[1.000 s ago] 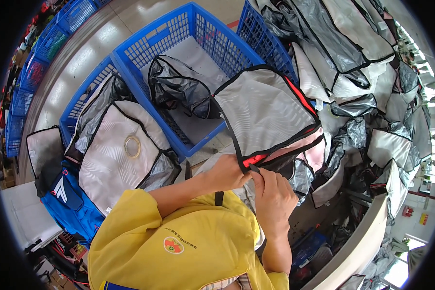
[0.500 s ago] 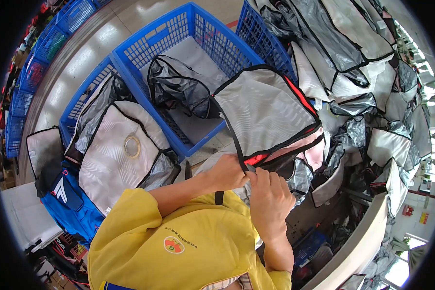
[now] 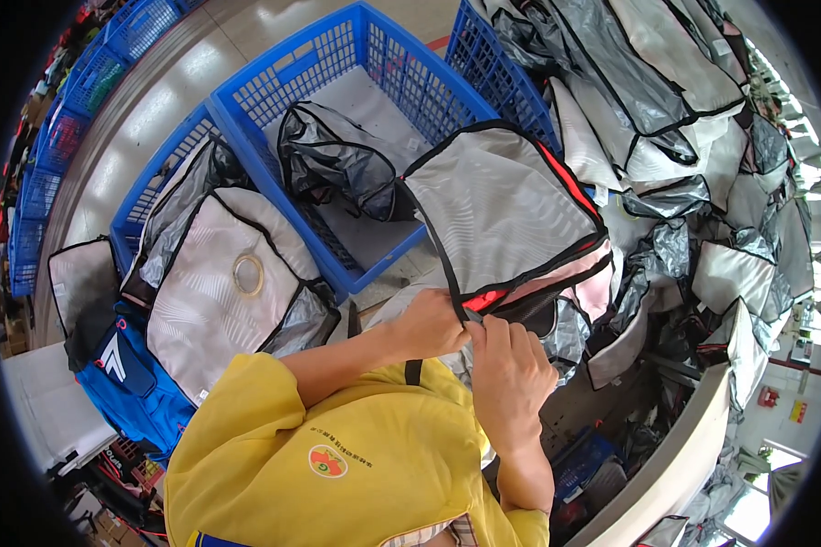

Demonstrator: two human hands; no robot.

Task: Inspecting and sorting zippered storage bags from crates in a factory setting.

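Note:
A grey patterned fabric bag (image 3: 511, 210) with black edge binding and red trim is held up before me, its lower corner at my hands. My left hand (image 3: 431, 325) is closed on the black-bound edge at that corner. Right beside it my right hand (image 3: 513, 369) is closed, thumb and fingers bent at the same corner. Between the hands a small grey tip (image 3: 472, 316) shows; the fingers hide the rest, so I cannot tell what it is.
A blue plastic crate (image 3: 365, 18) with a crumpled silver-and-black bag (image 3: 333, 159) stands ahead. On the left, a pale bag (image 3: 214, 310) bears a tape roll (image 3: 248, 274), beside a blue bag (image 3: 128, 383). Silver-lined bags (image 3: 648, 82) pile up at right, behind a curved pale board (image 3: 666, 474).
Almost nothing differs. Both hands stay at the bag's corner, and the view has shifted very slightly.

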